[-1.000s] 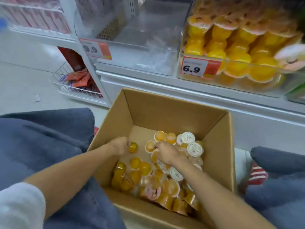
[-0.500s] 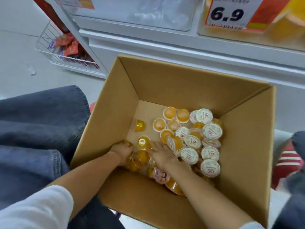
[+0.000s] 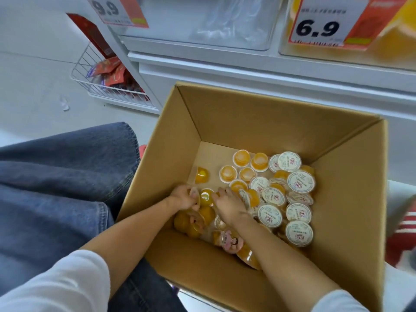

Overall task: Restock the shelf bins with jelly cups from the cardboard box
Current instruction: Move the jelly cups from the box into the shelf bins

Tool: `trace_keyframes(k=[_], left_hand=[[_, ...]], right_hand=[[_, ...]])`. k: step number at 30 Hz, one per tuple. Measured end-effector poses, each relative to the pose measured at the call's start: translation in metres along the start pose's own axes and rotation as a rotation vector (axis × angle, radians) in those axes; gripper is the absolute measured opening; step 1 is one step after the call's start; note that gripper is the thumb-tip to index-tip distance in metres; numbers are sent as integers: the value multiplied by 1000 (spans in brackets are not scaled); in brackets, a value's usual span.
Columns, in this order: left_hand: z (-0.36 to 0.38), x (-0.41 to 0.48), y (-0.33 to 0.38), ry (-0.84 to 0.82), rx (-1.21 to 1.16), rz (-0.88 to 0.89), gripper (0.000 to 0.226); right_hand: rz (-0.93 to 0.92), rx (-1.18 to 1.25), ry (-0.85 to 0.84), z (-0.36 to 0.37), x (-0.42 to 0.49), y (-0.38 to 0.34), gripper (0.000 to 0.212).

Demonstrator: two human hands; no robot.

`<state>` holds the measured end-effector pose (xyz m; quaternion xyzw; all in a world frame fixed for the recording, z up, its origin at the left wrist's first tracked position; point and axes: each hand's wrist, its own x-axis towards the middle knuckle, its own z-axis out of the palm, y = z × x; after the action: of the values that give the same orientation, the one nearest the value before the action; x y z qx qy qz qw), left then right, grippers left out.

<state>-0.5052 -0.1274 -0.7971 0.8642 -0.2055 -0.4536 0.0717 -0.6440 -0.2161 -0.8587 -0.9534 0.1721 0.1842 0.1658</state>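
An open cardboard box (image 3: 351, 199) stands on the floor in front of me, its bottom holding several small orange jelly cups (image 3: 299, 182) with white foil lids. Both my hands reach deep inside. My left hand (image 3: 182, 197) curls its fingers round a jelly cup (image 3: 195, 198) near the box's left wall. My right hand (image 3: 227, 203) lies over the pile beside it, its fingers spread on an orange cup (image 3: 206, 197). One cup (image 3: 202, 175) lies alone by the left wall. A clear shelf bin (image 3: 202, 21) sits above the box, and a second bin (image 3: 387, 43) with orange contents is at top right.
White shelving (image 3: 247, 70) runs across the back, with price tags 9.9 (image 3: 117, 10) and 6.9 (image 3: 326, 23). A wire basket (image 3: 99, 86) with red packets sits low at the left. My jeans-clad knee (image 3: 56, 172) is left of the box.
The view has dipped lower toward the box. Both hands have drawn back from the far cups to the near left part of the pile, and my left hand has closed on a cup.
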Motion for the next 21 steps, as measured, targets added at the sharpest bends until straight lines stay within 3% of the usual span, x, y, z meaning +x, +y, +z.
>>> trace_keyframes(k=[3, 6, 8, 12, 17, 19, 21], left_hand=[[-13, -8, 33, 1, -339, -25, 19], [-30, -17, 67, -14, -622, 8, 15], [-42, -30, 97, -81, -731, 119, 25], [-69, -73, 158, -184, -949, 330, 31], [-93, -133, 226, -231, -1085, 580, 34], [-105, -153, 253, -158, -1086, 672, 34], [-118, -170, 276, 32, -1016, 765, 28]], right_hand=[[183, 365, 87, -31, -9, 12, 42], [506, 1060, 253, -81, -24, 23, 36], [671, 1433, 315, -113, -34, 38, 32], [621, 1966, 451, -172, -67, 74, 38], [373, 1904, 609, -258, -122, 97, 59], [305, 1742, 687, -290, -135, 104, 50], [313, 1543, 832, -319, -145, 108, 40]])
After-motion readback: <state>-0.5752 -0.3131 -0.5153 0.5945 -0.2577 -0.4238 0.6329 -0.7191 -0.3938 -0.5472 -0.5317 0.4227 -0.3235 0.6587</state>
